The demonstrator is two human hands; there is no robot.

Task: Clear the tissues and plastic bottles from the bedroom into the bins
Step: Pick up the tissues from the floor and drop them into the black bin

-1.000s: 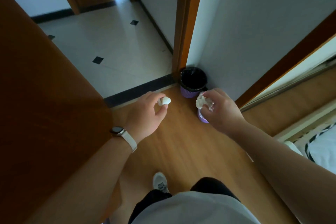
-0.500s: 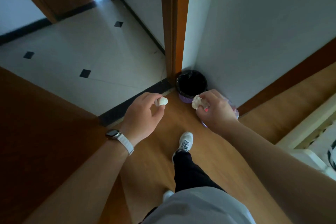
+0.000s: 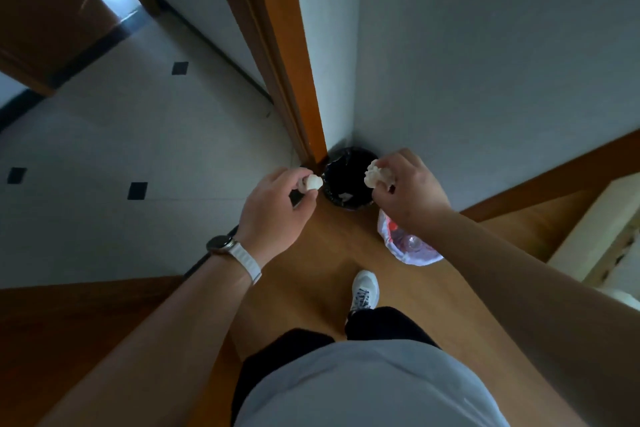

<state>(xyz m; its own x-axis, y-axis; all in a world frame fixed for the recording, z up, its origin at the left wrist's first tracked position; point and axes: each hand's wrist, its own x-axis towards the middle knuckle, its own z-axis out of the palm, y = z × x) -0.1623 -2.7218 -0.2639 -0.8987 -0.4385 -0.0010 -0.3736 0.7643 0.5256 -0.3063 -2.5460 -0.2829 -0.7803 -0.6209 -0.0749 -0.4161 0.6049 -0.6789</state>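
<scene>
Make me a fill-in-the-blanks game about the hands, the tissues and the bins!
1. Each hand pinches a crumpled white ____.
2. The left hand wears a ____ on its wrist.
3. The bin with the black liner stands in the corner beside the wooden door ____.
4. The bin with the white liner, under the right hand, holds plastic ____.

Missing words: tissue; watch; frame; bottles

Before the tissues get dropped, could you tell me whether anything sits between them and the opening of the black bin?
Nothing visible does. The black bin stands open in the corner, with the right hand's tissue over its rim and the left hand's tissue just beside its left edge.
</scene>
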